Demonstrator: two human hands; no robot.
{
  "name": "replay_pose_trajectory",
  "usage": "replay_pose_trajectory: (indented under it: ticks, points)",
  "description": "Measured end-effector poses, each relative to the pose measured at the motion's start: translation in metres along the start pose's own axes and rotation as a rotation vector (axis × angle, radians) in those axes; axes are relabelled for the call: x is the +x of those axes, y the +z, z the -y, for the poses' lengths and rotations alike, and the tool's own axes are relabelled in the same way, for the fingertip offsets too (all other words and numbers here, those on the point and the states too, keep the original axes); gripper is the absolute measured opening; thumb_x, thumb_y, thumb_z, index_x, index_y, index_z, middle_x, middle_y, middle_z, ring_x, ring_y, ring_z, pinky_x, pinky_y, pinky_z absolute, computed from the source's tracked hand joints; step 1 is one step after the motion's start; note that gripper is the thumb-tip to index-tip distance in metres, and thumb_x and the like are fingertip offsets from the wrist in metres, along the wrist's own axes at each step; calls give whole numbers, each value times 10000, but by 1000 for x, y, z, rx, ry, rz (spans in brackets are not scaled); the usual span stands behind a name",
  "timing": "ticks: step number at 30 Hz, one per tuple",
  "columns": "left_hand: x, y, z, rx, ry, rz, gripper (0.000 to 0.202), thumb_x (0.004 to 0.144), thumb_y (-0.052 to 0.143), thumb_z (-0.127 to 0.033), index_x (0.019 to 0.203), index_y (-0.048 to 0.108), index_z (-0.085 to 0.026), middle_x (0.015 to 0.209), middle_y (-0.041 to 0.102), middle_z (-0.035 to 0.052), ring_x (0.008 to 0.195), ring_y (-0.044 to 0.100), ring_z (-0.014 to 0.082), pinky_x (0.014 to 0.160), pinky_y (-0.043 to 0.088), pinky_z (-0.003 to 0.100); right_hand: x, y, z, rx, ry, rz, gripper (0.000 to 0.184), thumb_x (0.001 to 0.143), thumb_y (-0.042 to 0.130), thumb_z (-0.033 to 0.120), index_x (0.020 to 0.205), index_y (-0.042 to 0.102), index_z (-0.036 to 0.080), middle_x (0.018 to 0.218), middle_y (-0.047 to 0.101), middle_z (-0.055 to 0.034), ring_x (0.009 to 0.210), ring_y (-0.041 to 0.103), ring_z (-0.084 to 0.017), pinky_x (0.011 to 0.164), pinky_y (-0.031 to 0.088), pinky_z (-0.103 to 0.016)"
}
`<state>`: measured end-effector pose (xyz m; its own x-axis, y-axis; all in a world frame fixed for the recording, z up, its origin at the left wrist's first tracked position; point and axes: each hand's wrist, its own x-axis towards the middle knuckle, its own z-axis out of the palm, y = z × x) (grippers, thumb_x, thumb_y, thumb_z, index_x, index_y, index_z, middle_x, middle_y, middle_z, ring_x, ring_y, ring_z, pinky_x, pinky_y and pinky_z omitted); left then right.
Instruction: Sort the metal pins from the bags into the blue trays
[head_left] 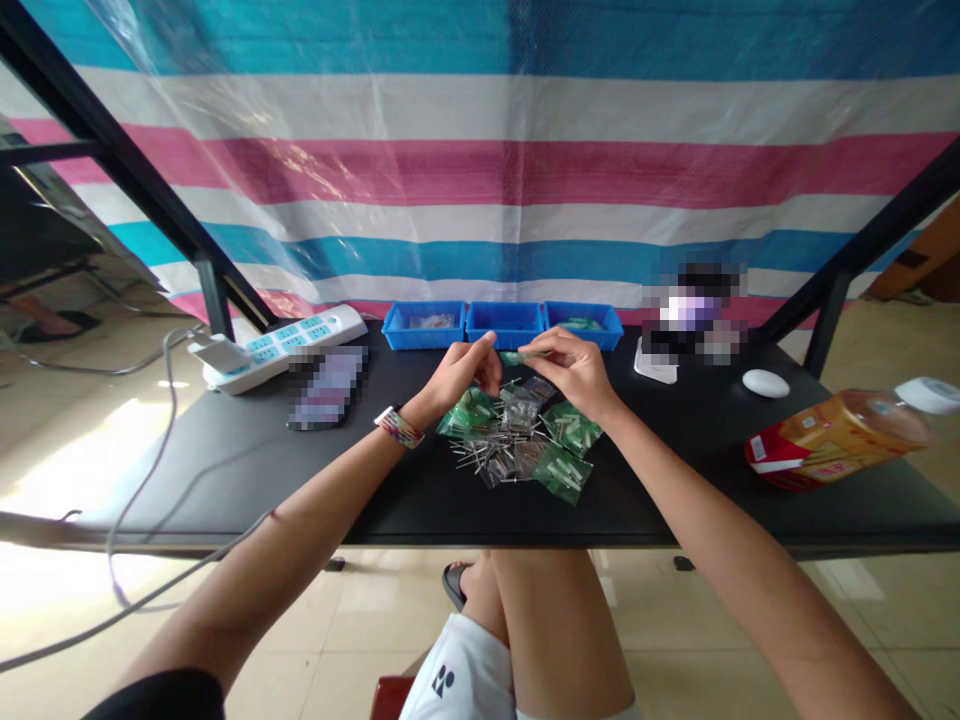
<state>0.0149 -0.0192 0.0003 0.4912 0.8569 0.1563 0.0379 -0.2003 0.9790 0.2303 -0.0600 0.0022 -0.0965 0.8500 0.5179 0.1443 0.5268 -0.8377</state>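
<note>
Between my hands is a small green plastic bag (512, 357), its right end pinched by the fingertips of my right hand (571, 372). My left hand (466, 372) is closed beside the bag's left end, fingers curled under the thumb; whether anything is in them is hidden. Below both hands spreads a pile of thin metal pins (480, 455), mixed with clear bags (519, 412) and green bags (564, 474) of small parts. Behind the hands stand three blue bins in a row: the left bin (401, 338) holds clear bags, the right bin (611, 333) green ones.
A white power strip (319, 330) with a plugged-in charger and a blurred phone-like object (330, 388) lie left on the black table (285, 480). To the right are a white oval object (766, 384), a lying drink bottle (832, 435) and a blurred item. A striped sheet (465, 170) hangs behind.
</note>
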Motion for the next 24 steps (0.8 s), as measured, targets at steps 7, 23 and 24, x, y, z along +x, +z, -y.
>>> replay_pose_trajectory:
  ticks: [7,23,24]
  points:
    - [5,-1,4,-111,21,-81,503,732,900,-555,958,689,-159,816,758,46,651,737,182,560,546,257,-6,10,-5,-9,42,-15,205,872,778,343,1058,833,275,1293,688,-88,1146,693,-268,1013,611,-453]
    - [3,-1,4,-73,65,-93,430,888,751,-532,1066,725,-142,886,765,68,657,729,157,587,559,251,8,-6,-21,453,405,-159,356,695,953,434,827,709,212,762,739,-8,711,733,-177,713,680,-328]
    - [3,-2,4,-66,69,-95,411,888,749,-508,1069,729,-140,890,763,69,659,727,154,589,557,249,10,-11,-23,494,387,-236,345,696,958,409,836,711,213,805,763,-14,759,752,-179,766,689,-330]
